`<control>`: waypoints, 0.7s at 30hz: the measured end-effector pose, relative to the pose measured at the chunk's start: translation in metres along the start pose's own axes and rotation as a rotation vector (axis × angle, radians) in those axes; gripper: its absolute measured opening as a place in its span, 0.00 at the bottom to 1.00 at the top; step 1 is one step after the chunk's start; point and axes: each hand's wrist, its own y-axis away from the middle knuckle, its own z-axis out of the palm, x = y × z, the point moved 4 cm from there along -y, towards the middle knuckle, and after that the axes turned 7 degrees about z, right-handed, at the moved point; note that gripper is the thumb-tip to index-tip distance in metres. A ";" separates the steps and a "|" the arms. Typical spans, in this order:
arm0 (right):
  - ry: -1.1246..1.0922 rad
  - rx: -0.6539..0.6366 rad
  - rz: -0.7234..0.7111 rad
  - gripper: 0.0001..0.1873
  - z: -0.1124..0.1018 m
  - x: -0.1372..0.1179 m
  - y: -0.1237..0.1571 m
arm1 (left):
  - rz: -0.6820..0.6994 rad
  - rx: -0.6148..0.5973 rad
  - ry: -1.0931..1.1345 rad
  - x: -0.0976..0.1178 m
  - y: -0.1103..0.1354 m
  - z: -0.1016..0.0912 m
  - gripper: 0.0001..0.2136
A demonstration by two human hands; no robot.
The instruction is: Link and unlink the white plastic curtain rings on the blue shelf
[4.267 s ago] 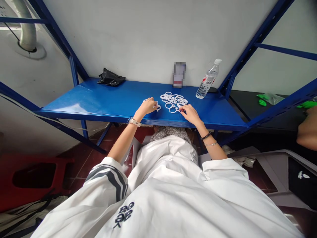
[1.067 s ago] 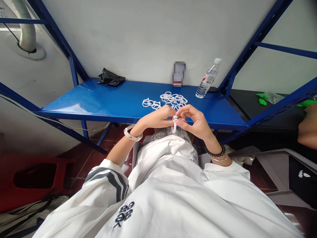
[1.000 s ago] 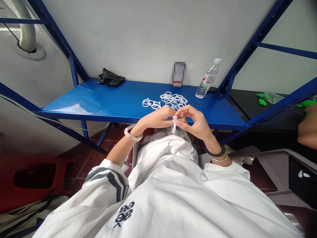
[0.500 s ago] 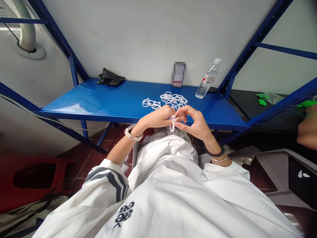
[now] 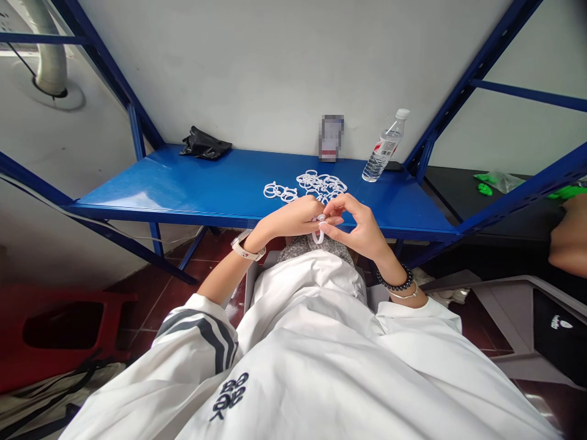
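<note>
Just off the front edge of the blue table, my two hands meet over a small white plastic ring. My left hand has its fingers closed on the ring, which hangs below them. Thumb and fingertips of my right hand pinch at the ring's upper part, where a small round piece shows. The fingers hide some of it. Behind my hands, several similar white rings lie in a heap, with a smaller group of white rings to its left.
At the back stand a clear water bottle and an upright, blurred phone-like object. A crumpled black bag lies back left. Blue posts frame the table. A red stool is at left; another person's arm shows at right.
My right thumb and fingertips have shifted slightly at the ring's top. Both hands stay in nearly the same place, and the rings on the table have not moved.
</note>
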 end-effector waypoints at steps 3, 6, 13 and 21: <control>-0.001 -0.001 -0.009 0.10 0.000 0.000 -0.001 | -0.018 -0.037 -0.032 -0.001 0.000 0.001 0.26; 0.007 -0.012 -0.004 0.12 0.000 0.000 -0.002 | -0.028 -0.060 -0.081 -0.002 0.000 0.003 0.25; 0.022 -0.009 -0.030 0.15 0.001 0.002 -0.003 | -0.003 -0.086 -0.166 -0.007 0.001 0.010 0.19; -0.043 0.009 0.007 0.16 0.000 0.006 -0.006 | -0.031 -0.109 -0.133 -0.011 0.006 0.004 0.12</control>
